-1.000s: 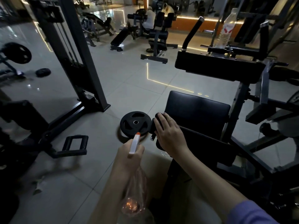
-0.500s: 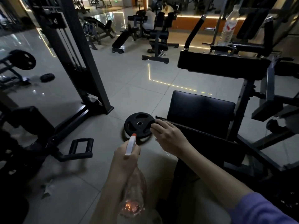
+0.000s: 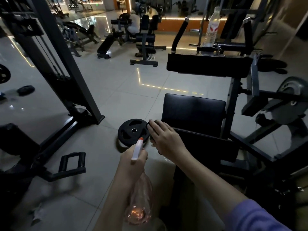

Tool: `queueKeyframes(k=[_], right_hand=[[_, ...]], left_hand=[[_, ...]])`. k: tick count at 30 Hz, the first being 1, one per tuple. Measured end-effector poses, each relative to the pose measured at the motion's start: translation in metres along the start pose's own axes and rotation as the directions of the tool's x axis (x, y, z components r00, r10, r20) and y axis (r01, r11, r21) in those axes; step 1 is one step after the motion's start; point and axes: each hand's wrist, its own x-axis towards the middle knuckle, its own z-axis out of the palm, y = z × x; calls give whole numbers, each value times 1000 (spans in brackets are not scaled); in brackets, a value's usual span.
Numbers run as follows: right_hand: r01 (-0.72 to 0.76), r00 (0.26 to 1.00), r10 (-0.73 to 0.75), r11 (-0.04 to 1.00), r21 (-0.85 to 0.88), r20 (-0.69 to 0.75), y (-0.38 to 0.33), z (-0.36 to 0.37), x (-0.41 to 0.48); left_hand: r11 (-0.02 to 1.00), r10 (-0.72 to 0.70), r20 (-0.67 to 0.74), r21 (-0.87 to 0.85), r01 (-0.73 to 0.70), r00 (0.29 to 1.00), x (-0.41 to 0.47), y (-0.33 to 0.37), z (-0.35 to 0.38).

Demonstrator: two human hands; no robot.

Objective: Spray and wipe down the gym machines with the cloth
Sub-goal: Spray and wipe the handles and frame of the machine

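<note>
My left hand grips a clear spray bottle by the neck. Its white nozzle with an orange tip points forward, toward a black weight plate lying on the floor. My right hand lies over a dark cloth on the near left end of a black machine. The fingers reach across the cloth's top and the thumb is tucked down its side. Only the cloth's edges show, past my fingertips and under my palm. The machine's black seat pad is just behind my right hand.
A long black upper pad with a plastic water bottle above it stands behind the seat. A cable machine frame and a loose handle are on the left. Benches and a seated person are far back.
My right hand with the cloth slid right along the machine's near edge, then back to its left end. The bottle stayed in my left hand. The view shifted slightly.
</note>
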Motion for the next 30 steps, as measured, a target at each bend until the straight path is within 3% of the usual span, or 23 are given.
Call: queueKeyframes(k=[11, 16, 21, 30], right_hand=[[-143, 984, 139, 989, -32, -110, 56, -35, -115], [-259, 963, 256, 966, -23, -85, 43, -34, -79], [-122, 985, 118, 992, -22, -126, 62, -32, -98], [-113, 964, 119, 993, 36, -237, 91, -40, -140]], left_hand=[[996, -16, 73, -86, 22, 997, -13, 1, 8], [995, 100, 105, 12, -102, 989, -16, 10, 23], [994, 104, 127, 9, -106, 986, -23, 20, 37], [997, 73, 99, -23, -71, 992, -48, 38, 62]])
